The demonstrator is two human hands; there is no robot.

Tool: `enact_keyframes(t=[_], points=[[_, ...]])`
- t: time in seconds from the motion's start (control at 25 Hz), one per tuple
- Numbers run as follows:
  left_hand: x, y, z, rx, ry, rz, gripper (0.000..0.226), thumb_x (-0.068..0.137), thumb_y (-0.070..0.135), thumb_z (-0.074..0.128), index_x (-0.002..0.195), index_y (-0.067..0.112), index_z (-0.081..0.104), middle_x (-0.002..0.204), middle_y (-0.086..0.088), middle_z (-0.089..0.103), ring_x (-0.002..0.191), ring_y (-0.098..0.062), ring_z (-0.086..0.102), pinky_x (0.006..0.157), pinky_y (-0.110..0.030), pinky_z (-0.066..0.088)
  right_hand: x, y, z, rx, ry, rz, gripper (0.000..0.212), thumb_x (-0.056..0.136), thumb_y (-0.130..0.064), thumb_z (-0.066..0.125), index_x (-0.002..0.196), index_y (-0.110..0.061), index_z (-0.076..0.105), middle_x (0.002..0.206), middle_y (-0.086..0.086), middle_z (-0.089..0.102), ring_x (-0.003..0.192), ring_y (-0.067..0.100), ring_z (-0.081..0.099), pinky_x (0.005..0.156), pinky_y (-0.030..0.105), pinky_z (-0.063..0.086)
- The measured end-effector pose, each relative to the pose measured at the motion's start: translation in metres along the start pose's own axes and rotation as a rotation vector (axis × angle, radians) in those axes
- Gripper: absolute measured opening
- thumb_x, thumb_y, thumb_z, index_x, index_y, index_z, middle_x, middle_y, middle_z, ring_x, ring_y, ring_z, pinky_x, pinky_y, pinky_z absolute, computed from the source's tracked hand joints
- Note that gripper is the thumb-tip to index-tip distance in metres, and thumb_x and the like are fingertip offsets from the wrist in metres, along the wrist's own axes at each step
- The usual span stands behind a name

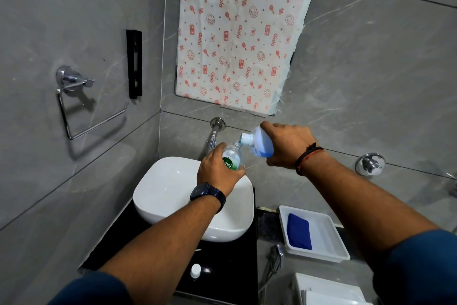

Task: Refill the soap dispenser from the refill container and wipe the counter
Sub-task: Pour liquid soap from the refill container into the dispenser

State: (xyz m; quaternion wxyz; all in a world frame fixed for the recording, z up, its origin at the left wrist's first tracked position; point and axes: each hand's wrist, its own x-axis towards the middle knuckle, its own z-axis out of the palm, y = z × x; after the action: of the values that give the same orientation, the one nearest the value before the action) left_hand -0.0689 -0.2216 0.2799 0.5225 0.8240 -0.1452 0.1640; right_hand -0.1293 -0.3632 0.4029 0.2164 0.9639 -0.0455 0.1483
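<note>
My left hand [217, 171] grips a clear soap dispenser bottle [231, 157] with a green label, held over the white basin [163, 188]. My right hand [286, 145] holds the refill container [259, 142], a translucent bottle with blue liquid, tipped so its open mouth meets the dispenser's neck. A thin blue stream runs between the two. A white cap [195, 271] lies on the black counter [222, 262] in front of the basin. A blue cloth [298, 230] rests in a white tray [329, 243] to the right.
A wall tap [214, 135] sticks out just behind the bottles. A chrome towel ring [74, 102] hangs on the left wall and a valve knob [370, 163] on the right wall. A hose sprayer [274, 257] and a white cistern lid [329, 290] lie low right.
</note>
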Motion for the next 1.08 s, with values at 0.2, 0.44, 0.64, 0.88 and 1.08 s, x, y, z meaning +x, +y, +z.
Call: enact_keyframes(t=[0.2, 0.44, 0.64, 0.88, 1.08], points=[[0.0007, 0.0003, -0.0001, -0.005, -0.007, -0.015, 0.074, 0.058, 0.045, 0.079, 0.123, 0.030, 0.046, 0.116, -0.001, 0.063, 0.099, -0.025, 0.058, 0.079, -0.036, 0.053, 0.0030, 0.0004, 0.0013, -0.006, 0.003, 0.001, 0.072, 0.061, -0.040, 0.078, 0.118, -0.026, 0.035, 0.097, 0.003, 0.063, 0.069, 0.020, 0.048, 0.059, 0.034, 0.051], [0.0008, -0.0002, -0.0001, -0.001, -0.015, -0.019, 0.074, 0.059, 0.046, 0.079, 0.124, 0.030, 0.045, 0.116, -0.001, 0.063, 0.099, -0.026, 0.058, 0.079, -0.039, 0.054, 0.0038, 0.0012, 0.0035, -0.016, 0.013, -0.001, 0.074, 0.060, -0.040, 0.079, 0.117, -0.027, 0.034, 0.097, 0.003, 0.063, 0.069, 0.020, 0.047, 0.056, 0.033, 0.047], [0.0002, 0.0010, 0.0000, -0.002, -0.013, -0.014, 0.074, 0.059, 0.046, 0.079, 0.122, 0.030, 0.046, 0.114, -0.001, 0.063, 0.097, -0.025, 0.058, 0.078, -0.037, 0.054, 0.0033, 0.0020, 0.0020, -0.020, 0.003, 0.004, 0.074, 0.060, -0.040, 0.079, 0.118, -0.026, 0.035, 0.097, 0.003, 0.063, 0.069, 0.019, 0.047, 0.057, 0.034, 0.049], [0.0000, 0.0024, -0.0003, -0.005, -0.020, -0.013, 0.074, 0.058, 0.046, 0.079, 0.123, 0.030, 0.046, 0.115, 0.000, 0.062, 0.099, -0.025, 0.058, 0.079, -0.038, 0.054, 0.0023, 0.0025, -0.0010, -0.011, -0.014, 0.005, 0.074, 0.062, -0.040, 0.078, 0.120, -0.026, 0.035, 0.100, 0.003, 0.063, 0.072, 0.019, 0.047, 0.057, 0.032, 0.046], [0.0002, 0.0027, -0.0013, -0.010, -0.015, -0.002, 0.073, 0.056, 0.046, 0.079, 0.120, 0.031, 0.047, 0.113, 0.001, 0.064, 0.096, -0.024, 0.059, 0.079, -0.036, 0.054, 0.0004, 0.0030, -0.0017, -0.009, -0.005, 0.000, 0.073, 0.063, -0.039, 0.078, 0.120, -0.025, 0.035, 0.099, 0.004, 0.063, 0.071, 0.020, 0.047, 0.056, 0.032, 0.044]])
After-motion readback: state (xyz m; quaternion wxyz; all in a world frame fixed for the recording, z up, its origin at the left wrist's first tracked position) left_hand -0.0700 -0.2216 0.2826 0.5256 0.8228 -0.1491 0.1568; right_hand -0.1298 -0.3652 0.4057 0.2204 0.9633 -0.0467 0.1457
